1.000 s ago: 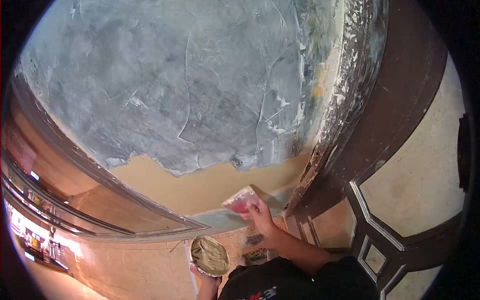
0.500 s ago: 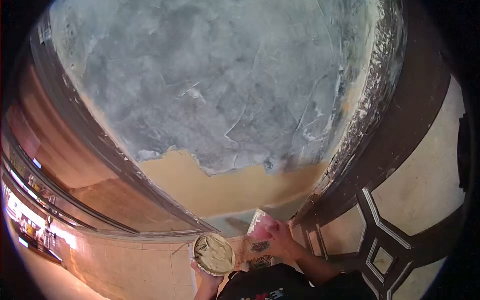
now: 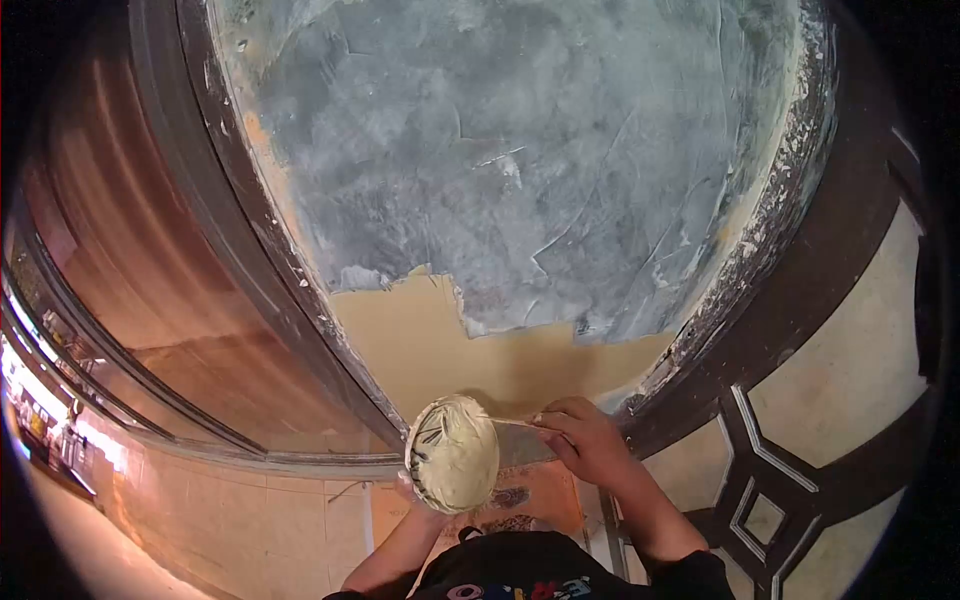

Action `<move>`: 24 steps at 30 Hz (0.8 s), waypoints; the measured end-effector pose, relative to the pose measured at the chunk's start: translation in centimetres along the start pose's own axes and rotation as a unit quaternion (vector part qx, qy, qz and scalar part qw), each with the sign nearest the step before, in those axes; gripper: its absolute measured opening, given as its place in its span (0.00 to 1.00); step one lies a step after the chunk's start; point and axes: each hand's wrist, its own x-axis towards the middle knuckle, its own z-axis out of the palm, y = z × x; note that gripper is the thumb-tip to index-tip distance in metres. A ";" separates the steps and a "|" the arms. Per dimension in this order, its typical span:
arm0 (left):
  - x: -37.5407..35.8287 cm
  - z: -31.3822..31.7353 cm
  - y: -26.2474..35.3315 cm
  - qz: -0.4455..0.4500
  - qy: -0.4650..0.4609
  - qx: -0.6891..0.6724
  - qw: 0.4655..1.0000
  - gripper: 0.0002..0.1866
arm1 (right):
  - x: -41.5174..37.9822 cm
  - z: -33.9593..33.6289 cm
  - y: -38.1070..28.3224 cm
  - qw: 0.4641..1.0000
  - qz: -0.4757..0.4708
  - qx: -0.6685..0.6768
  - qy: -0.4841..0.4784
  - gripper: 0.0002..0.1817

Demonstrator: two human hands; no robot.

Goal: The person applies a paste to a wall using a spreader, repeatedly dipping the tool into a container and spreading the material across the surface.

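Note:
My left hand (image 3: 418,497) grips a round tub (image 3: 411,455) from below and the left side; most of its fingers are hidden. Thick cream-coloured putty (image 3: 462,458) fills the tub, its surface streaked and uneven. My right hand (image 3: 592,442) is closed on a flat putty spreader (image 3: 515,422), now seen nearly edge-on. The spreader's far end meets the tub's right rim. Behind both hands stands a wall panel with grey skim coat (image 3: 480,200) above and a bare tan strip (image 3: 420,345) along the bottom.
A dark frame (image 3: 290,270) with flaking edges borders the panel on the left, and a paint-spattered frame (image 3: 765,220) on the right. Dark panelling with pale insets (image 3: 830,340) lies farther right. Glass panes (image 3: 170,260) stand left, above a tiled floor (image 3: 260,520).
My right hand has turned the spreader from showing its pink face to edge-on and brought it to the tub. The tub has risen and tilted more toward view. The view has shifted left.

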 end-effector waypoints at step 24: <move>0.9 -0.7 1.5 0.030 -0.022 0.110 0.993 0.58 | 2.5 2.6 -5.2 0.992 -0.112 -0.034 0.050 0.14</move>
